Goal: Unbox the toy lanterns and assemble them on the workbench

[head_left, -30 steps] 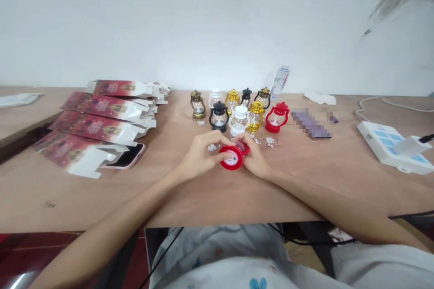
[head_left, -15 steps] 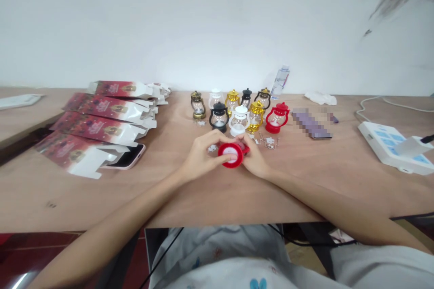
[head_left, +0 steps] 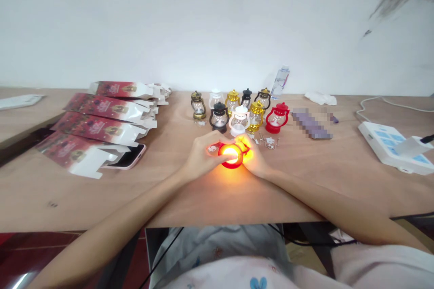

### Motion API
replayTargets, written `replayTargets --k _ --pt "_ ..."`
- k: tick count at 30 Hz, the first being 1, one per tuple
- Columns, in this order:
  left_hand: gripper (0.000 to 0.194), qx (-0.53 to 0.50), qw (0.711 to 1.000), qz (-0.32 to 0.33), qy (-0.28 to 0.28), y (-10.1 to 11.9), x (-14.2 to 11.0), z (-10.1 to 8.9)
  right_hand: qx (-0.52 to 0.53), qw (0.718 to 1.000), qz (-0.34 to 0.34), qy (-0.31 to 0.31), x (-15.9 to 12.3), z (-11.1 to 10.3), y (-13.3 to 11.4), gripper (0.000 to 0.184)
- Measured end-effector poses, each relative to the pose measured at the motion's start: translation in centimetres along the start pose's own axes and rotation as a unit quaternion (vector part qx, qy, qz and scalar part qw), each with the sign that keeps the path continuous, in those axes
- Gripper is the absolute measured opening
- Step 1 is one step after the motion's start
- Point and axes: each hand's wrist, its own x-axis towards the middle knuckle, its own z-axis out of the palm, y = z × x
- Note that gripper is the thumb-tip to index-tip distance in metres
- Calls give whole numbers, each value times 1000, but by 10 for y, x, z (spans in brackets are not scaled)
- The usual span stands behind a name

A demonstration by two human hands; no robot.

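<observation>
Between my two hands is a small red lantern [head_left: 231,165], its round base turned towards me and glowing bright orange. My left hand [head_left: 203,153] is closed round the left side, with its thumb lying across the lit base. From the right, my right hand [head_left: 255,159] grips the lantern's body, and orange light falls on its fingers. Just beyond my hands stand a black lantern [head_left: 219,118], a white lantern [head_left: 239,121], a gold lantern [head_left: 256,117] and another red lantern [head_left: 278,118], all upright. Small metal hooks and white tags [head_left: 270,141] lie in front of them.
Several flat red printed boxes [head_left: 98,127] lie at the left, partly over a phone [head_left: 130,157]. More lanterns stand behind the front row, near a plastic bottle [head_left: 280,82]. At the right are a pixelated purple item [head_left: 310,123], crumpled tissue [head_left: 320,98] and a power strip [head_left: 386,142].
The lantern in my hands has lit up; its base was pale and unlit before. Orange light now falls on my fingers and the table. My hands have hardly moved.
</observation>
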Motion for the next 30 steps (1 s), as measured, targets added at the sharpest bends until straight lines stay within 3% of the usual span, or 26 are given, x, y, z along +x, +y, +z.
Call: replayTargets --k 5,15,18,22,25,28,30 --pt "26 -7 1000 -21 -6 1 1 1 -9 1000 -3 5 0 0 2 26" --pt "31 -79 981 -92 -154 -1 5 -2 -92 996 -21 -7 0 -4 -5 26" --pt "31 -88 977 -90 -173 -2 4 -1 -102 994 -27 -3 -1 -4 -5 23" --pt "42 -106 978 -78 -160 -5 9 -7 -64 998 -27 0 1 -2 -2 23" --pt "44 -108 989 -70 -73 -18 17 -21 -22 999 -16 26 3 -1 1 27" --pt "29 37 995 -94 5 -40 20 -38 -7 998 9 64 5 -1 3 29" --pt "25 146 984 -102 -29 -57 20 -45 -1 997 22 75 6 -1 4 30"
